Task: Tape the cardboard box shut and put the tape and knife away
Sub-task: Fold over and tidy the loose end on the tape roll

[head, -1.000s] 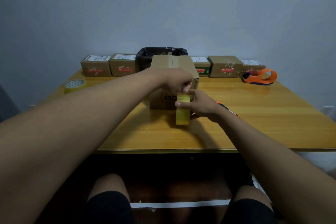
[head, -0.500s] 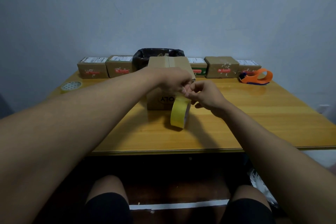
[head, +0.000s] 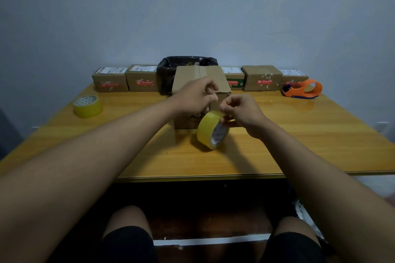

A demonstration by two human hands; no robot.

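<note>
The cardboard box (head: 198,77) stands mid-table with its top flaps down. Just in front of it a yellow tape roll (head: 206,130) stands on edge on the table (head: 299,145), tilted so its white core shows. My right hand (head: 245,113) holds the roll at its upper right, thumb and forefinger pinched at the top edge. My left hand (head: 192,97) hovers over the box's front face, its fingertips curled and pinched together right beside the right fingertips, where the tape's end is; the strip itself is too faint to see. No knife is in view.
A second yellow tape roll (head: 87,105) lies at the left. An orange tape dispenser (head: 303,89) sits back right. Several small labelled boxes (head: 110,82) and a black-bagged bin (head: 168,66) line the back edge. My knees show below the table's front edge.
The tape roll has turned from edge-on to show its core. My right hand rose from the roll's side to its top, meeting the left fingertips.
</note>
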